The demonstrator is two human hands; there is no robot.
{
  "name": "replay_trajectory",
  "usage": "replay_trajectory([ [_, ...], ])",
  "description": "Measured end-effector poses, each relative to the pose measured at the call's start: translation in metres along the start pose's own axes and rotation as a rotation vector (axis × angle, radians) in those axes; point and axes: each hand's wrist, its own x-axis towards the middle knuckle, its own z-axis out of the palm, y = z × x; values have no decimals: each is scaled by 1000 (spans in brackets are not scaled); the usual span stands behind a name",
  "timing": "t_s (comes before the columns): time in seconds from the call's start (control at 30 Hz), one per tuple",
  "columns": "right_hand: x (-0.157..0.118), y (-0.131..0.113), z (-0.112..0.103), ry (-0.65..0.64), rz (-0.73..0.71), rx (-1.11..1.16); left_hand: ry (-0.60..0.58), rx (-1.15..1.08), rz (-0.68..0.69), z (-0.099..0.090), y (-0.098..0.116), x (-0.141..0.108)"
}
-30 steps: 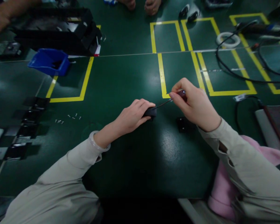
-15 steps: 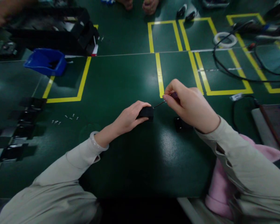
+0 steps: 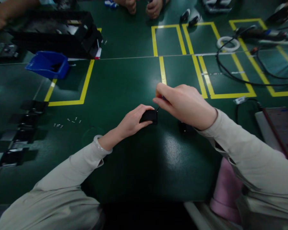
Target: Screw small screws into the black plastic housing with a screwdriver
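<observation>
With my left grip (image 3: 133, 120) I clasp a black block (image 3: 148, 117) at the frame's centre; my right grip (image 3: 159, 99) pinches a thin-shafted tool (image 3: 158, 109), its tip at the block's right end. Small screws (image 3: 76, 118) lie left of centre; a blue bin (image 3: 48, 64) sits upper left.

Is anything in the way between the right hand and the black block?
Nothing visible. Only the thin tool held in the right hand spans the gap to the black block, gripped by the left hand. Another black piece, partly hidden by the right hand, lies off that line.
</observation>
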Motion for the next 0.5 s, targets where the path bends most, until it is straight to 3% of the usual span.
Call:
replay_trajectory([
  [0.5,-1,4,2,28,5,10,3,-16,5,-1,2,0],
])
